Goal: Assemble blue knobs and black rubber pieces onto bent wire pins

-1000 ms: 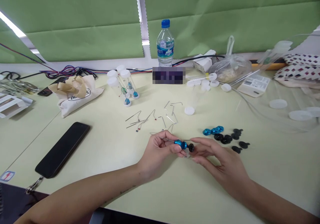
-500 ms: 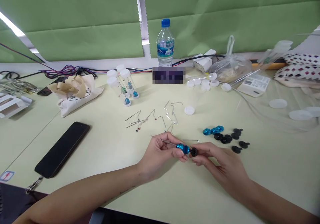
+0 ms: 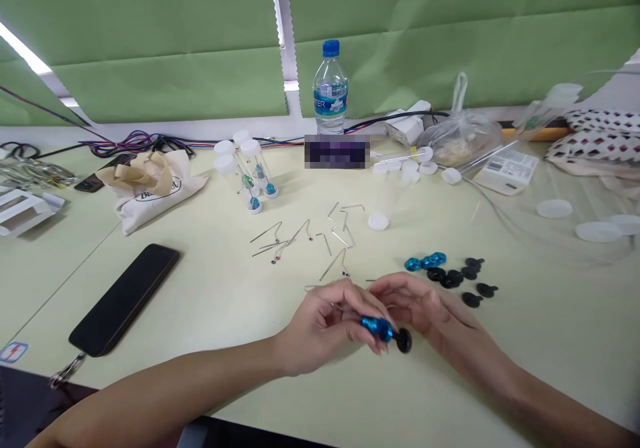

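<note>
- The person's left hand (image 3: 325,328) pinches a shiny blue metal cylinder (image 3: 373,327) between thumb and fingers, up in front of me over the pale cream tabletop (image 3: 240,315)
- A round black disc on a short stem (image 3: 404,341) sticks out of the cylinder's end, tilted down toward the right
- From the cylinder's other end, a thin silver wire (image 3: 340,307) runs back through the same hand
- The right hand (image 3: 430,315) is cupped just beside the cylinder, fingers spread and loosely curved; I can't tell whether its fingertips touch anything
- Near that hand, on the table, sit more shiny blue metal pieces (image 3: 433,260) and several loose black discs with stems (image 3: 453,279)
- Beyond the left hand lie bent silver rods (image 3: 342,237)
- Well off to the left rests a black smartphone (image 3: 125,299)
</note>
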`<state>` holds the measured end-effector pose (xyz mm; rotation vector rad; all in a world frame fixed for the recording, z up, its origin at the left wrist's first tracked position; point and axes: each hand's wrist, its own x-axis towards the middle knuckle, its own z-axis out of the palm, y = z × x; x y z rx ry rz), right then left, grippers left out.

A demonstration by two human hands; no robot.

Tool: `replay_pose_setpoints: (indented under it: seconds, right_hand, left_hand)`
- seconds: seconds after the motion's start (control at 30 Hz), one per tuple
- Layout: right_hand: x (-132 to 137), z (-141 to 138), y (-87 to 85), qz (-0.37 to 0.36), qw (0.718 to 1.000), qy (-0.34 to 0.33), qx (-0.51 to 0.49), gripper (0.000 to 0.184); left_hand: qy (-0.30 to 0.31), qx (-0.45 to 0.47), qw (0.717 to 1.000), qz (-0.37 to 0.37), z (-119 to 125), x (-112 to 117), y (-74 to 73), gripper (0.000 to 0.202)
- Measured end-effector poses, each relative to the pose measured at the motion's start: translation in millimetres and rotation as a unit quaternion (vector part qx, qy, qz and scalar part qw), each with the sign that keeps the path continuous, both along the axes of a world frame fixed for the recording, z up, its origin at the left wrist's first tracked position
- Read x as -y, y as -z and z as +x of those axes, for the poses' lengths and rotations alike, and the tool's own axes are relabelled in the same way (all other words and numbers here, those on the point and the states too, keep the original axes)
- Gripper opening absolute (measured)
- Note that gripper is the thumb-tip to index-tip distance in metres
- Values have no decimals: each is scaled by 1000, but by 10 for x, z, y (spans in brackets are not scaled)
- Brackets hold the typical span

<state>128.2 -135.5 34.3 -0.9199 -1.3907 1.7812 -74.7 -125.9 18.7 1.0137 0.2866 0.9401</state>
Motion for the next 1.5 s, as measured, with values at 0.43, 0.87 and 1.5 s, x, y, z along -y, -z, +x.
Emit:
replay_pose_setpoints:
  seconds: [0.43, 0.87, 1.5]
  right_hand:
    - [-46, 18, -44, -113, 983, -105, -99, 66]
    - [-32, -12, -60, -106, 983, -123, -91, 71]
    - [-45, -32, -90, -97, 982, -136, -93, 71]
  left_hand:
    - [-6, -23, 983, 182, -14, 52, -36, 15]
    - [3, 3, 994, 108, -29, 54, 27, 17]
    - [14, 73, 996, 41, 17, 62, 4, 20]
